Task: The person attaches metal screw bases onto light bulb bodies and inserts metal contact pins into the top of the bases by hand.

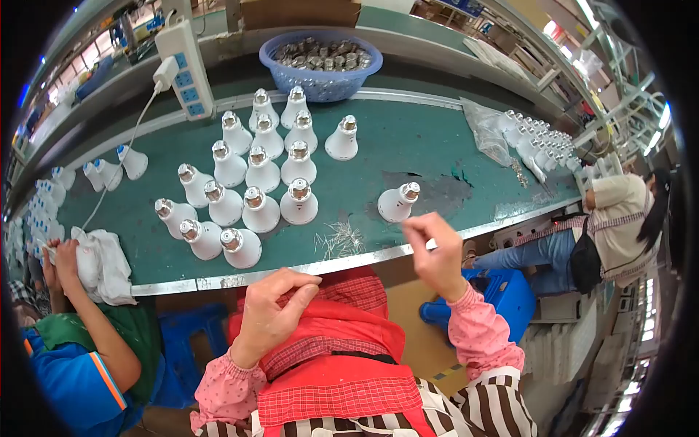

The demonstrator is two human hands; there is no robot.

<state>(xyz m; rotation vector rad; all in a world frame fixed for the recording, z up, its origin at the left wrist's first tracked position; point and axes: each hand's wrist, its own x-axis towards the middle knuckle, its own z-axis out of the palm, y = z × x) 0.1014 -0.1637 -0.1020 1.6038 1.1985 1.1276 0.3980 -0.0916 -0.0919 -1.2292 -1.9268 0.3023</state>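
Note:
My left hand (271, 309) is above my lap near the table's front edge, its thumb and fingertips close together; anything between them is too small to make out. At the front edge, my right hand (435, 251) has its fingers curled in, with a small white bit showing among them. Just beyond it a white bulb with a metal cap (397, 202) stands on the green table, tilted slightly right. Several similar white bulbs (263, 171) stand in a group left of centre. A pile of thin wire pins (341, 240) lies between my hands near the edge.
A blue basket (313, 84) of metal caps stands at the back. A power strip (183, 69) with a plugged cable is at the left. Co-workers sit at left (80, 371) and right (619, 218). More bulbs (539, 138) stand far right beside a plastic bag (484, 131).

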